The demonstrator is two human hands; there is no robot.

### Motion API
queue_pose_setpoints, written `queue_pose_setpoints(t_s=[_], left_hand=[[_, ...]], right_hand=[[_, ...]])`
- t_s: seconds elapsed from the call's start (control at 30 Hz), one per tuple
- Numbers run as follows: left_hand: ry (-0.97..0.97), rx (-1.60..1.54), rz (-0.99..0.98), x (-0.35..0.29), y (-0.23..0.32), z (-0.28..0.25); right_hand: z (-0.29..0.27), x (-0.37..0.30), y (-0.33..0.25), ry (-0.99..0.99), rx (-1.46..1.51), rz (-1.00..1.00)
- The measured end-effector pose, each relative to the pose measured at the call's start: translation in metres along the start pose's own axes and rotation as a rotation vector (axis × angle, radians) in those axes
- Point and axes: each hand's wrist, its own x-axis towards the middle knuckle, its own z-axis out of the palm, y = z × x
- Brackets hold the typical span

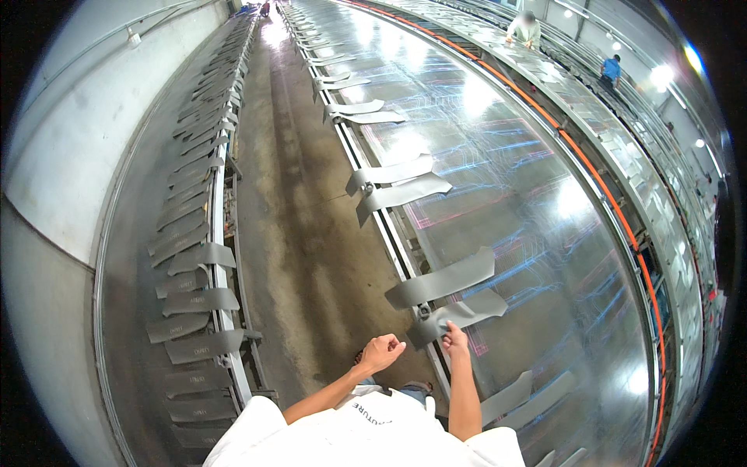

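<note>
On the right-hand table, a grey flat cut piece [476,308] lies partly over the near edge, its end bending down toward the aisle. My right hand [455,340] is at this piece's lower edge, fingers closed on it. Just beyond it, a second grey cut piece [447,282] of similar shape drapes over the same edge. My left hand [381,352] hovers over the aisle, left of the table edge, with its fingers curled in. Whatever it may hold is hidden.
The long shiny table [537,257] bears blue and pink drawn lines and more grey pieces in pairs. Across the aisle floor [303,257], a left table's rail [222,288] carries several grey pieces. An orange strip [599,183] borders the far side. Two people work in the background.
</note>
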Motion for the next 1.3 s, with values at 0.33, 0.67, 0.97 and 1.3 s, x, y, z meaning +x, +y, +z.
queue_pose_setpoints(t_s=[0.33, 0.67, 0.97, 1.3], left_hand=[[-0.302, -0.178, 0.516, 0.088, 0.085, -0.008], [-0.92, -0.049, 0.375, 0.158, 0.151, 0.021], [-0.735, -0.004, 0.219, 0.201, 0.119, 0.097], [-0.636, 0.005, 0.034, 0.216, 0.068, 0.138]], right_hand=[[0.019, -0.187, -0.065, -0.278, -0.025, -0.396], [-0.032, -0.08, -0.137, -0.138, 0.819, -0.487], [-0.106, -0.031, -0.222, 0.513, 0.433, -0.731], [-0.135, 0.079, -0.228, 0.82, -0.274, -0.826]])
